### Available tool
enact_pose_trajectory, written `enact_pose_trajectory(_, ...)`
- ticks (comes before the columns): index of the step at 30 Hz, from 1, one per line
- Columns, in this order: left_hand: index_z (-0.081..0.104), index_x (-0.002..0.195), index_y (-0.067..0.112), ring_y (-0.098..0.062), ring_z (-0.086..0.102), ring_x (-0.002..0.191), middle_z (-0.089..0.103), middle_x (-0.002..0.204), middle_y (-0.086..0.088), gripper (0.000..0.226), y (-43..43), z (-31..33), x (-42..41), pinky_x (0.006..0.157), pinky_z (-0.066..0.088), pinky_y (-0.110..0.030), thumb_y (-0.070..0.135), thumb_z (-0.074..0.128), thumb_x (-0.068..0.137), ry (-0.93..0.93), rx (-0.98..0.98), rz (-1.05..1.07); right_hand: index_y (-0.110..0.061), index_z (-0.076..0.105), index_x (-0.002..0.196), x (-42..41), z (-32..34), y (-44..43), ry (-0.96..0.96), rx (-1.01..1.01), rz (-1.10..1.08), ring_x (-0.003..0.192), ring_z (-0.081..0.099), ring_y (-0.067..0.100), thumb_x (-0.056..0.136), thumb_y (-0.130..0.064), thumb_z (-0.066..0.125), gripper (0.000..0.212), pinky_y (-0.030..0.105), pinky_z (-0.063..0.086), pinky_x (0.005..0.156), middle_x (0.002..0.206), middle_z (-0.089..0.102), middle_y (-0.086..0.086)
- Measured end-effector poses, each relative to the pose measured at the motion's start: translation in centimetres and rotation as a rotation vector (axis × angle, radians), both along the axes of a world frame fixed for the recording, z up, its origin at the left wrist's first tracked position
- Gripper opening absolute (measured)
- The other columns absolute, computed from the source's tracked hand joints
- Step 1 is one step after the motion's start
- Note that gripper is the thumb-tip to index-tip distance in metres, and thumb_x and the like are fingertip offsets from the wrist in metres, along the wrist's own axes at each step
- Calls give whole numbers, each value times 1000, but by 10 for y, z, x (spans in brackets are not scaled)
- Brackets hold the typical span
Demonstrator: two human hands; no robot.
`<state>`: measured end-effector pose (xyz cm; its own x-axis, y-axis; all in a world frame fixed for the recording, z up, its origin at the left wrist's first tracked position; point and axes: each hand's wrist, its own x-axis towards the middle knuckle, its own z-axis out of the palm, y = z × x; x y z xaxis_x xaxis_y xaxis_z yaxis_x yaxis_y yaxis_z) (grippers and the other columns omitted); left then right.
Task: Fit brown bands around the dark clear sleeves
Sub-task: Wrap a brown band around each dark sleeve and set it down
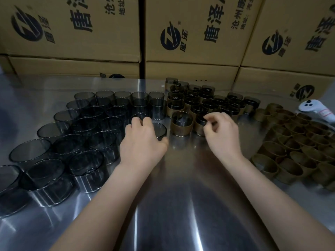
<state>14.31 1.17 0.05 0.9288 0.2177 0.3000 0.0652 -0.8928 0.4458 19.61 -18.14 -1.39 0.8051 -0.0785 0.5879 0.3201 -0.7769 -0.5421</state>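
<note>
Several bare dark clear sleeves point(87, 127) stand upright in rows on the left of the metal table point(181, 196). My left hand point(141, 142) reaches over the row's right end. Its fingers curl over the rim of one sleeve point(139, 117), and its thumb lies beside another point(160, 130). Sleeves wearing brown bands point(199, 102) cluster at the centre back, with one banded sleeve point(181, 124) nearest the front. My right hand point(222, 134) hovers with loosely curled fingers by a banded sleeve point(199, 125) and holds nothing. Loose brown bands point(297, 142) lie in rows on the right.
Stacked cardboard boxes point(190, 33) form a wall along the table's far edge. A white controller point(315, 109) lies at the far right behind the bands. Bare shiny tabletop stretches between my forearms toward the near edge.
</note>
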Motion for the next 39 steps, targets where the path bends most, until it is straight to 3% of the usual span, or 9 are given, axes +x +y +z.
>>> enact_pose_trajectory(5, 46, 120, 14, -31, 50, 108, 37, 129, -8, 40, -4, 2, -4, 74, 49, -40, 36, 60, 90, -7, 46, -24, -17, 68, 98, -4, 21, -29, 128, -192, -270, 91, 56, 24, 94, -22, 53, 16, 33, 42, 71, 101, 63, 5)
enact_pose_trajectory(7, 46, 120, 16, -31, 50, 106, 37, 131, -7, 37, -5, 2, -4, 69, 43, -37, 33, 59, 90, -15, 67, -25, -14, 67, 105, -5, 30, -41, 269, -288, -370, 103, 55, 33, 95, -30, 52, 24, 42, 46, 84, 111, 62, 13)
enact_pose_trajectory(10, 48, 120, 18, -31, 50, 104, 37, 130, -7, 35, -6, 1, -5, 67, 39, -36, 31, 58, 89, -17, 78, -22, -20, 60, 120, -3, 39, -52, 567, -332, -491, 128, 37, 39, 95, -43, 51, 35, 55, 30, 104, 135, 46, 17)
enact_pose_trajectory(15, 49, 127, 21, -33, 50, 107, 37, 133, -7, 39, -8, 1, -5, 69, 39, -36, 30, 58, 90, -20, 82, -37, -20, 46, 137, 1, 40, -62, 771, -274, -476, 136, 25, 40, 97, -44, 51, 47, 59, 29, 107, 147, 31, 16)
enact_pose_trajectory(19, 49, 131, 22, -33, 47, 111, 37, 132, -4, 42, -9, 0, -5, 72, 41, -37, 32, 56, 90, -15, 86, -73, -14, 48, 135, 0, 36, -61, 741, -256, -419, 126, 39, 40, 97, -39, 52, 46, 48, 42, 97, 140, 39, 18)
enact_pose_trajectory(23, 49, 132, 23, -32, 42, 115, 40, 129, -4, 43, -12, -2, -6, 75, 39, -36, 33, 55, 91, -3, 77, -108, -11, 58, 115, -3, 32, -54, 637, -238, -344, 89, 51, 27, 96, -30, 54, 27, 36, 44, 74, 101, 52, 9)
enact_pose_trajectory(30, 43, 138, 28, -32, 40, 118, 37, 128, -4, 51, -16, -6, -6, 86, 47, -42, 36, 57, 89, 0, 65, -181, -21, 63, 100, -5, 25, -35, 440, -206, -174, 84, 54, 21, 95, -24, 56, 9, 33, 44, 72, 98, 58, 4)
enact_pose_trajectory(37, 39, 142, 33, -27, 35, 124, 32, 135, 0, 61, -17, -10, -5, 92, 44, -41, 34, 64, 87, 13, 67, -265, -26, 70, 100, -2, 13, -18, 343, -57, 19, 78, 60, 5, 93, -13, 53, 22, 18, 45, 69, 86, 63, -10)
enact_pose_trajectory(39, 39, 142, 33, -27, 33, 126, 31, 137, 0, 62, -17, -12, -4, 91, 46, -42, 30, 66, 87, 11, 59, -294, -29, 70, 92, -3, 11, -13, 349, 47, 60, 72, 66, 8, 92, -9, 52, 26, 24, 55, 70, 84, 67, -8)
